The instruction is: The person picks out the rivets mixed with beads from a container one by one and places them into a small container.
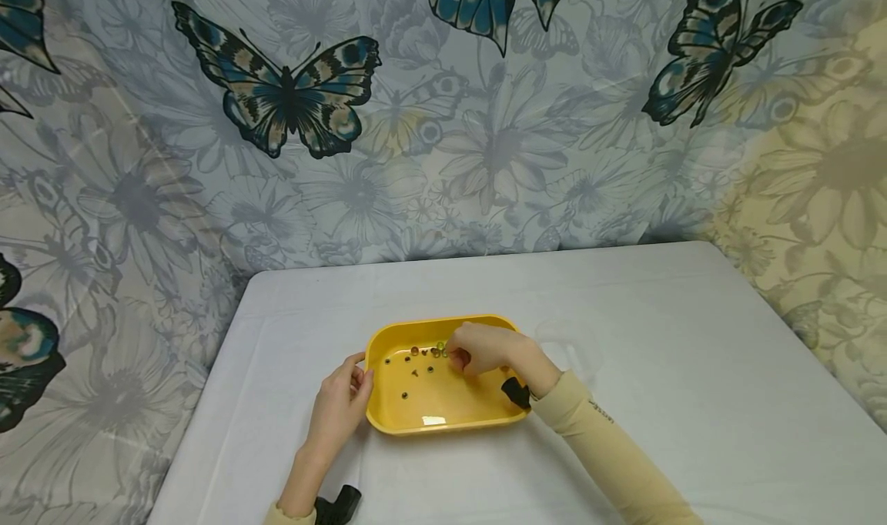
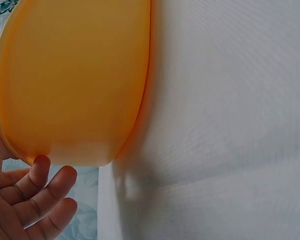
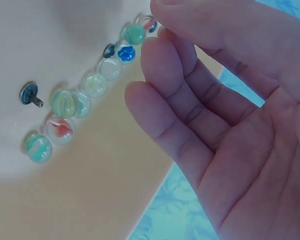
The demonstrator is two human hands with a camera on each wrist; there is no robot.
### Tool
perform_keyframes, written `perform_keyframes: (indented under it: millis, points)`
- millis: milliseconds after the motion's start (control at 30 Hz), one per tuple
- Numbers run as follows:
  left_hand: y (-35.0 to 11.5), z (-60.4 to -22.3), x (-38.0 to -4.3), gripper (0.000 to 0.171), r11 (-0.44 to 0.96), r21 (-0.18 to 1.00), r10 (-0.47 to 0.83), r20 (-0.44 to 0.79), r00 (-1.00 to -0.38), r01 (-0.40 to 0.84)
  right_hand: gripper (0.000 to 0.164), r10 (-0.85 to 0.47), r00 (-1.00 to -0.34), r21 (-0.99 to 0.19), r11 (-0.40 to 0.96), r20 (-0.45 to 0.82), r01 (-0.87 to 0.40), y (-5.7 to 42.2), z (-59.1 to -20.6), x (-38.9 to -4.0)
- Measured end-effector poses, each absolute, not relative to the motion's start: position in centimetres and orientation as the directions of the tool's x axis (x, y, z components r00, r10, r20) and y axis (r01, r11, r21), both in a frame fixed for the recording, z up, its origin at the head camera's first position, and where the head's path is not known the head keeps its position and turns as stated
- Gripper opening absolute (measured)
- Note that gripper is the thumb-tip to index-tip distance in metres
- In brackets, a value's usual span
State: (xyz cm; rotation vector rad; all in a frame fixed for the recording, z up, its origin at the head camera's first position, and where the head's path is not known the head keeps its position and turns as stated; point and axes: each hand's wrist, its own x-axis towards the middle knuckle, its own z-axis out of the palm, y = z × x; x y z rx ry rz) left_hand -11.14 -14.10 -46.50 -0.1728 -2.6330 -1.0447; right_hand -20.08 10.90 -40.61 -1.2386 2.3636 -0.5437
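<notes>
A shallow yellow tray [image 1: 471, 403] lies on the table, with glass marbles [image 1: 414, 351] and small dark metal studs [image 1: 405, 396] scattered inside it. At the tray's left end my left hand [image 1: 339, 398] grips the rim; in the left wrist view its fingers [image 2: 57, 180] curl at the tray's edge. My right hand [image 1: 488, 346] reaches into the tray's far right part, fingers bent downward. The right wrist view shows a row of swirled marbles, including a blue marble [image 3: 126, 52], beside its fingertips. Thumb and index tips meet near the row's end; I cannot tell whether they pinch anything.
The white-covered table [image 1: 624, 332] extends around the tray on all sides. Behind it hangs a floral cloth [image 1: 485, 194] with butterflies, which also covers the left and right sides. Black bands [image 1: 338, 504] sit on both wrists.
</notes>
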Motion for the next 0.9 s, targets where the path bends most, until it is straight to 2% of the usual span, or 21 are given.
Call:
perform_keyframes:
  millis: [267, 900]
  points:
    - [-14.1, -46.5, -11.1, 0.028, 0.729, 0.651, -0.004, 0.312, -0.950, 0.210, 0.026, -0.836, -0.528, -0.493, 0.526, -0.151, -0.693, 11.0, -40.2, -19.9]
    - [-14.1, -46.6, -11.1, 0.028, 0.727, 0.653, 0.000, 0.311, -0.951, 0.213, 0.017, -0.798, -0.579, -0.506, 0.575, -0.170, -0.643, 12.0, -39.6, -19.7]
